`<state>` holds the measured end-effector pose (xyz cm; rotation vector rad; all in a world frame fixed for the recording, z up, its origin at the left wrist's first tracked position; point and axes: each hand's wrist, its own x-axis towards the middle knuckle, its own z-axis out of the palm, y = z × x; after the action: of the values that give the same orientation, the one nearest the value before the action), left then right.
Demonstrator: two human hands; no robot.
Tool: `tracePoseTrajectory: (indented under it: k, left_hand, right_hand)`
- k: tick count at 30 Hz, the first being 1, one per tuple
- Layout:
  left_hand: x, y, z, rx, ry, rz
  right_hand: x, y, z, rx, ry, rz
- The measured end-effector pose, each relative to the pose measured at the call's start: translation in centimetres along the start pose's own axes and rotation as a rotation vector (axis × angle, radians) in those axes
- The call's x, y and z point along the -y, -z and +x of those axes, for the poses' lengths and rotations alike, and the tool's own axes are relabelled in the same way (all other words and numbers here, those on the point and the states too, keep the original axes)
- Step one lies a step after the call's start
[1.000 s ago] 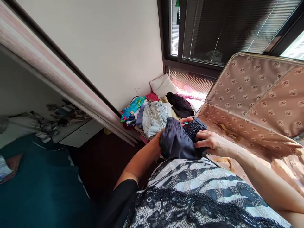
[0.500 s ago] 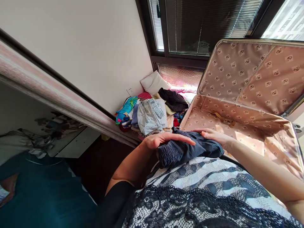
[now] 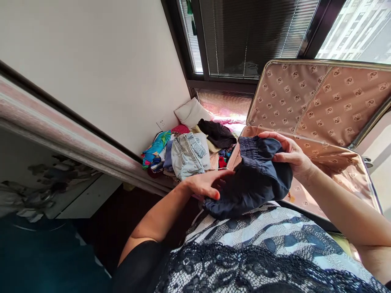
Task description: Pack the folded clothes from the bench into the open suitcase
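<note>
A dark navy garment [image 3: 253, 183] with a gathered elastic band is folded in front of my chest. My right hand [image 3: 290, 152] grips its upper edge, fingers curled over the band, and lifts that side. My left hand [image 3: 206, 184] lies against the garment's lower left side, fingers stretched along the cloth. Just behind the garment is an open suitcase [image 3: 332, 162] with a pink patterned lining; its lid [image 3: 320, 101] stands upright.
A heap of clothes [image 3: 186, 152] lies left of the suitcase, with light denim on top, a dark piece [image 3: 217, 133] and a white pillow [image 3: 192, 112] behind. A wall, a sliding wardrobe door [image 3: 61, 130] and a window with blinds [image 3: 253, 36] surround it.
The garment lay flat under both palms; now my right hand has raised its far side upright while my left hand has slid down to its lower left edge.
</note>
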<state>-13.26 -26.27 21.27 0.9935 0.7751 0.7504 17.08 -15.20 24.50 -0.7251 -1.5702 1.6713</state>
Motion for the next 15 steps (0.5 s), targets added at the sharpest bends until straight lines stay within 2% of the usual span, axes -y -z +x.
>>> tracePoseTrajectory:
  k: [2,3,5,6,8,10,13,15]
  left_hand:
    - [0.1,-0.6,0.6,0.172,0.059,0.105]
    - [-0.1,-1.0,1.0,0.270,0.062,0.146]
    - [-0.9,-1.7,1.7,0.376,0.012,0.208]
    - [-1.4,-2.1,2.1,0.405,-0.023,0.261]
    - [-2.5,-2.7,2.6,0.438,-0.083,0.398]
    - [-3.6,-3.4,3.0,0.434,-0.142,0.502]
    - [-5.8,-4.9,3.3,0.417,-0.218,0.598]
    - [-7.7,-6.0,3.8,0.460,-0.196,0.616]
  right_hand:
    - [-0.6,0.3,0.2,0.137,-0.001,-0.106]
    - [-0.9,0.4,0.2,0.253,0.000,-0.199]
    - [-1.6,0.3,0.2,0.500,0.032,-0.445]
    - [-1.8,0.2,0.1,0.577,0.075,-0.575]
    - [-2.1,0.0,-0.3,0.596,0.183,-0.773]
    - [-1.9,-0.1,-0.7,0.555,0.244,-0.814]
    - [-0.1,0.0,-0.6,0.594,0.199,-0.636]
    - [1.7,-0.1,0.0,0.624,0.170,-0.535]
